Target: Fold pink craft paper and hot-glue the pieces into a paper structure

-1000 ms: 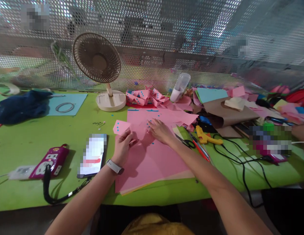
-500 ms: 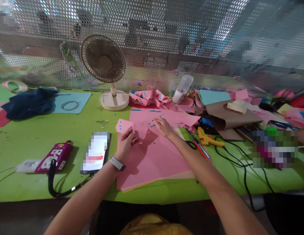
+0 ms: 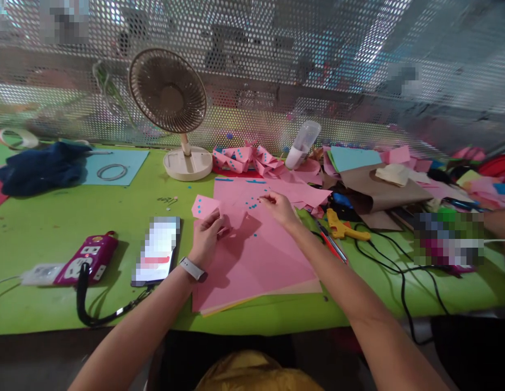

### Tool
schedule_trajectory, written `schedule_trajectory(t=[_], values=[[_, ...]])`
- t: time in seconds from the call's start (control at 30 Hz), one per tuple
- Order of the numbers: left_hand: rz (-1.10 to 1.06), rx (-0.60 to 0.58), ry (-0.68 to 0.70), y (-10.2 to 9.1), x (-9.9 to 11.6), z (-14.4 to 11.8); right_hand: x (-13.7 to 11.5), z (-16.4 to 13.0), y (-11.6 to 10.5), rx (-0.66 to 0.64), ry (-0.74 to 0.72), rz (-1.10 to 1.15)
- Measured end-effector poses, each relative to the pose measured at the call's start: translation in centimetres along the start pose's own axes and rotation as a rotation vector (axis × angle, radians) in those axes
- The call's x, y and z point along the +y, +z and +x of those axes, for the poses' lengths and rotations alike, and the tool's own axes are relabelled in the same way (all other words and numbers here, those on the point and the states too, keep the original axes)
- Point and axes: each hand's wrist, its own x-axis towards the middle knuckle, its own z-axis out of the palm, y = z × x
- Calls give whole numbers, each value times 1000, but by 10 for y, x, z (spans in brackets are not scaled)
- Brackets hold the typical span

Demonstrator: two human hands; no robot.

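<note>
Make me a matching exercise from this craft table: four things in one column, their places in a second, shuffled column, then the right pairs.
Things
1. small pink paper card with blue dots
2. beige desk fan
3. yellow glue gun
4. purple power strip

Places
A. near the left table edge, left of the phone
B. pinched in the left hand
C. right of the pink sheets, by the black cables
D. at the back, against the perforated metal screen

Pairs: 1-B, 2-D, 3-C, 4-A
</note>
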Motion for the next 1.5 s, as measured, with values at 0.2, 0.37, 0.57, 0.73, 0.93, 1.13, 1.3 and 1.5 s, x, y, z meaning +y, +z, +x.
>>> schedule_trajectory(t=[0.2,0.37,0.57,0.73,0.93,1.13,1.3,1.5], values=[[7,16,4,-1,0,1,5,-5,3,-58,-95,-238],[-2,17,7,-2,-1,3,1,-1,4,-133,-160,-410],[-1,25,6,-2,-1,3,-6,7,4,-279,-270,-610],[-1,9,18,0,1,1,-11,15,10,-374,-300,-709],[1,-13,16,-2,2,1,-10,24,10,-387,-270,-695],[-6,-9,1,-1,2,1,0,30,-4,-321,-165,-560],[2,-21,-2,-1,1,0,5,28,-6,-293,-102,-453],[26,-35,0,-2,-2,2,4,25,-8,-229,-112,-472]])
